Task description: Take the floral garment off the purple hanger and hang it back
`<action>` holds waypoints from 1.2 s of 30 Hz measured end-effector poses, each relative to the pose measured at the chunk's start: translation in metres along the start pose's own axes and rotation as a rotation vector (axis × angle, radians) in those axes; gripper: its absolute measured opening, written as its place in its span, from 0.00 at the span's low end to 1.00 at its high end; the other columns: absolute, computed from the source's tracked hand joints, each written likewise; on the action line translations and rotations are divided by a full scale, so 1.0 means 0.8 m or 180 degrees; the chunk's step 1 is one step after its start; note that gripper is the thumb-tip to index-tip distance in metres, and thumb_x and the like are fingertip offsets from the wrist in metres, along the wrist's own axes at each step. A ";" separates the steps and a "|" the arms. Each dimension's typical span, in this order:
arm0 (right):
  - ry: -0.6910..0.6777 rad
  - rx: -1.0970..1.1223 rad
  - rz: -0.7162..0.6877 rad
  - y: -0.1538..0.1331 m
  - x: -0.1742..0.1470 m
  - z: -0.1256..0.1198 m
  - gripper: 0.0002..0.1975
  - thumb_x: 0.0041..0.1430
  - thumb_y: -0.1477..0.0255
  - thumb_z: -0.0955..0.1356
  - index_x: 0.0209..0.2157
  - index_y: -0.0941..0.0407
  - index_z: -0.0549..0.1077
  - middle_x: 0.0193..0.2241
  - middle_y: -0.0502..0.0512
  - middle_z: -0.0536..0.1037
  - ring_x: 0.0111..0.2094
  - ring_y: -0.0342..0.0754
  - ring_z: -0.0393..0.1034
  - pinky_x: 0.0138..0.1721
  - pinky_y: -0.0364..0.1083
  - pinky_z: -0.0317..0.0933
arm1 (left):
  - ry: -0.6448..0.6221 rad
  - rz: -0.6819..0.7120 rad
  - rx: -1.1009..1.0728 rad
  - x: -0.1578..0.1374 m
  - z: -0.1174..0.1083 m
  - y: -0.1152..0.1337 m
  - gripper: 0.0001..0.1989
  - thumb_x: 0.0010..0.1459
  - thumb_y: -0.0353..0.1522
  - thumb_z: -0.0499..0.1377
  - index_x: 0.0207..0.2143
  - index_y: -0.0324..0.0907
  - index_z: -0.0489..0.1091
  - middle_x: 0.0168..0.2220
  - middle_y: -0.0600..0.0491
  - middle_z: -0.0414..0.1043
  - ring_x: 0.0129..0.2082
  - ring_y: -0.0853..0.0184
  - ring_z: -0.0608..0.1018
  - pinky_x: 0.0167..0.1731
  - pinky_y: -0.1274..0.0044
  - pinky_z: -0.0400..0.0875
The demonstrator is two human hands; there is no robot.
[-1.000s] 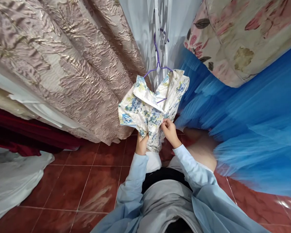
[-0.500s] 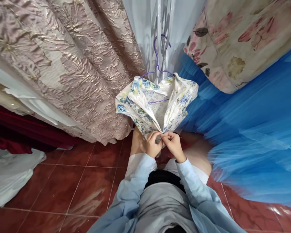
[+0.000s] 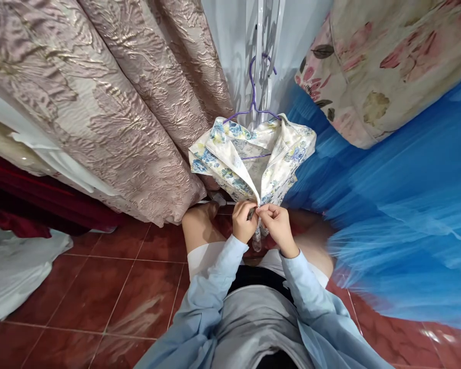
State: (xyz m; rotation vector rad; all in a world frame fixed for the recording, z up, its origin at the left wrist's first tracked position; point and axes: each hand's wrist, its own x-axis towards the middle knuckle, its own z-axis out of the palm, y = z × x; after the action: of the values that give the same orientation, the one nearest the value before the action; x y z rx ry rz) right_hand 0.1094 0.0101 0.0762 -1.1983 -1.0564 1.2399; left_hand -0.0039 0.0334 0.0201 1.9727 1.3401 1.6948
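In front of me a white dress with blue and yellow flowers hangs on a purple hanger. Its neckline is open in a V, and the two front edges meet low down, at my fingertips. My left hand pinches the left front edge there. Right beside it, my right hand pinches the right edge, the fingertips of both hands almost touching. Whatever fastener may lie between them is too small or hidden to make out. Below my hands a strip of the same floral cloth shows between my knees.
Pink brocade cloth with gold flowers hangs on the left, dark red fabric beyond it. To the right are blue tulle and a cream floral cloth. White metal bars carry the hanger. The floor is red tile.
My left leg has swung outward to the left. The dress and hanger appear slightly farther right in view, and both hands keep their pinch at the front edges.
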 end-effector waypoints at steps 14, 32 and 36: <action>-0.0118 0.0570 -0.0833 -0.123 0.156 0.035 0.15 0.58 0.63 0.73 0.24 0.57 0.72 0.14 0.44 0.63 0.14 0.35 0.52 0.16 0.38 0.44 | -0.0463 -0.0476 -0.0035 -0.031 -0.022 0.015 0.08 0.64 0.32 0.61 0.29 0.43 0.70 0.29 0.51 0.77 0.32 0.64 0.78 0.37 0.73 0.70; 0.0148 -0.0225 -0.1309 -0.144 0.115 0.045 0.09 0.58 0.72 0.70 0.23 0.57 0.71 0.13 0.44 0.68 0.15 0.39 0.58 0.21 0.41 0.53 | -0.0750 0.0947 0.0290 0.236 -0.065 0.032 0.16 0.73 0.40 0.50 0.45 0.41 0.74 0.37 0.49 0.77 0.39 0.65 0.80 0.44 0.74 0.72; 0.0143 -0.0232 -0.1250 -0.129 0.127 0.052 0.11 0.58 0.70 0.68 0.23 0.55 0.68 0.12 0.43 0.64 0.15 0.39 0.53 0.21 0.41 0.48 | -0.0550 0.1048 0.0574 0.243 -0.067 0.032 0.15 0.74 0.37 0.50 0.39 0.40 0.73 0.37 0.48 0.77 0.41 0.65 0.80 0.44 0.75 0.72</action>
State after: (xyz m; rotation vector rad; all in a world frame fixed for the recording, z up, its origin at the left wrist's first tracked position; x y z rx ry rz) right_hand 0.0858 0.1188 0.1774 -1.0065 -1.2419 0.8722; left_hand -0.0533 0.1418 0.1852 2.4958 1.1963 1.5266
